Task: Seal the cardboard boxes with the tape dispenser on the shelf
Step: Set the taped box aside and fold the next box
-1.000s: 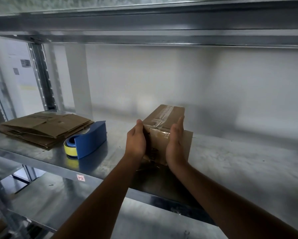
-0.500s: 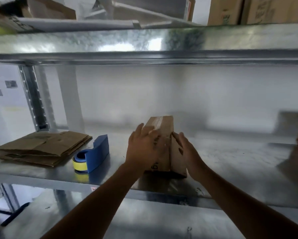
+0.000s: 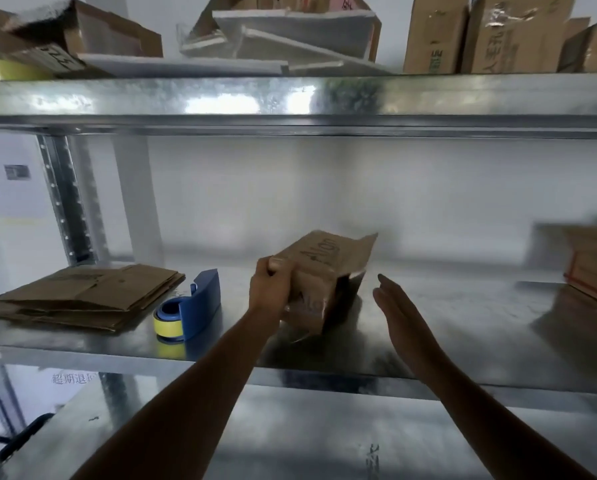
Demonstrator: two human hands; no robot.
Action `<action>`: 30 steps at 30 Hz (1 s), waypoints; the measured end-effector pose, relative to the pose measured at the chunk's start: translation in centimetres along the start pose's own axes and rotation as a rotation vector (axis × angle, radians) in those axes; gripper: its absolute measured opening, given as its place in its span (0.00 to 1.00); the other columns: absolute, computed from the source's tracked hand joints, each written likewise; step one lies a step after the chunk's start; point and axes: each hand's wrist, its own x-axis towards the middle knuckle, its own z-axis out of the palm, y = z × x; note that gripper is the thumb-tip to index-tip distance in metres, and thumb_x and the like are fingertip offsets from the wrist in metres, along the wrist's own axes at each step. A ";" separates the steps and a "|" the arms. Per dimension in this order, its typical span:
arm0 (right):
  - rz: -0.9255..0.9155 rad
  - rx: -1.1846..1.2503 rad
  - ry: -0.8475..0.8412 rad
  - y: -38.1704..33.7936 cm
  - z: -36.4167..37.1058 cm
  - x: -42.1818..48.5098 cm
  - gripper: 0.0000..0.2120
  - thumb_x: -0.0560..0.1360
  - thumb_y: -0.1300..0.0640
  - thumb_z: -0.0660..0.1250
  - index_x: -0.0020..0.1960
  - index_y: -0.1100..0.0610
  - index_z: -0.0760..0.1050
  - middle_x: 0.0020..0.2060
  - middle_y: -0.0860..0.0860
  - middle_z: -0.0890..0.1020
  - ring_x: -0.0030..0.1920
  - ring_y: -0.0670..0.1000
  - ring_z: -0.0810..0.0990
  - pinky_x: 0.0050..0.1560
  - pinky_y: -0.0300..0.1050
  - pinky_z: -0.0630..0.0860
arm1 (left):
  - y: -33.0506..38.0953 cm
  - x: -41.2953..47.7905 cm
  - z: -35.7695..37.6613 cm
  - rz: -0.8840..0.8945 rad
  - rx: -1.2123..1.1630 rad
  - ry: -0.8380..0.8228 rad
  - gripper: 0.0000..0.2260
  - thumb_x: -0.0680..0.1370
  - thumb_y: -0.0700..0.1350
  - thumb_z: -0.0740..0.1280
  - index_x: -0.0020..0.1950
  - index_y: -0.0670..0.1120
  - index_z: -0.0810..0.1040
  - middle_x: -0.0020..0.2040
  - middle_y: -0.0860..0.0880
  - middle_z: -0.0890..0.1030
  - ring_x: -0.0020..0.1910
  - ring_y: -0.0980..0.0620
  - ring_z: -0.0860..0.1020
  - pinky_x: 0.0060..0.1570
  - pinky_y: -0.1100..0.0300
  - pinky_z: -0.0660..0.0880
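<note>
White padded sheets (image 3: 290, 29) lie heaped overhead.

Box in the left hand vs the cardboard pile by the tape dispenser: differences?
The box is set up and tilted; the cardboard pile is collapsed and flat. The left hand grips the box; no hand touches the pile. The box is right of the tape dispenser, the pile left. Both are brown cardboard on one metal shelf.

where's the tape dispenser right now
In the head view the tape dispenser sits on the middle shelf, left of centre, between the flattened cardboard stack on its left and the small box that the left hand grips on its right.
</note>
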 end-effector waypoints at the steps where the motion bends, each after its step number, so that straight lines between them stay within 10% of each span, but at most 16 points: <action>1: -0.001 0.044 -0.003 -0.4 0.1 0.0 0.17 0.84 0.45 0.60 0.72 0.40 0.68 0.73 0.46 0.71 0.71 0.45 0.72 0.68 0.44 0.70 | 0.0 -0.2 0.2 -0.099 -0.139 -0.021 0.11 0.83 0.52 0.62 0.62 0.50 0.78 0.57 0.44 0.83 0.57 0.40 0.81 0.59 0.39 0.79; 8: -0.064 -0.044 -0.077 -3.0 0.3 1.0 0.27 0.82 0.40 0.61 0.79 0.43 0.61 0.67 0.40 0.67 0.68 0.45 0.69 0.67 0.45 0.68 | 0.5 -0.3 1.6 -0.362 -0.078 -0.055 0.20 0.84 0.64 0.51 0.70 0.54 0.63 0.56 0.47 0.77 0.52 0.44 0.76 0.44 0.45 0.76; 13: -0.078 -0.206 -0.087 -3.1 -0.7 3.5 0.12 0.82 0.47 0.63 0.57 0.52 0.80 0.64 0.47 0.74 0.63 0.51 0.75 0.65 0.53 0.75 | 0.7 0.6 2.4 -0.287 0.202 -0.097 0.17 0.86 0.56 0.52 0.73 0.53 0.63 0.64 0.46 0.72 0.60 0.45 0.72 0.57 0.44 0.73; 19: -0.089 -0.129 -0.200 -1.3 -1.4 5.1 0.09 0.82 0.47 0.64 0.58 0.47 0.81 0.64 0.48 0.78 0.67 0.52 0.74 0.66 0.53 0.74 | -1.0 0.8 2.7 0.079 0.425 -0.110 0.14 0.86 0.53 0.55 0.67 0.51 0.74 0.66 0.48 0.76 0.56 0.60 0.74 0.52 0.69 0.71; 24: -0.177 -0.141 -0.284 -0.2 -1.3 6.3 0.09 0.81 0.41 0.63 0.58 0.40 0.78 0.64 0.41 0.77 0.69 0.48 0.72 0.70 0.60 0.70 | -1.6 0.1 2.2 0.482 0.678 -0.051 0.26 0.80 0.70 0.51 0.75 0.63 0.68 0.74 0.64 0.68 0.75 0.62 0.61 0.77 0.54 0.57; 27: -0.200 -0.060 -0.286 -0.1 -0.6 7.3 0.06 0.81 0.46 0.65 0.56 0.43 0.79 0.60 0.43 0.80 0.64 0.47 0.77 0.67 0.60 0.72 | -0.7 -0.7 3.7 0.588 0.731 -0.149 0.26 0.75 0.77 0.55 0.72 0.75 0.60 0.65 0.79 0.66 0.65 0.75 0.66 0.65 0.69 0.64; 30: -0.254 0.037 -0.288 -0.1 -0.1 7.8 0.05 0.82 0.52 0.66 0.53 0.52 0.79 0.57 0.50 0.80 0.60 0.50 0.78 0.64 0.60 0.75 | -0.3 -0.9 5.2 0.567 0.724 -0.068 0.28 0.75 0.77 0.54 0.72 0.69 0.64 0.63 0.69 0.74 0.57 0.67 0.76 0.54 0.72 0.71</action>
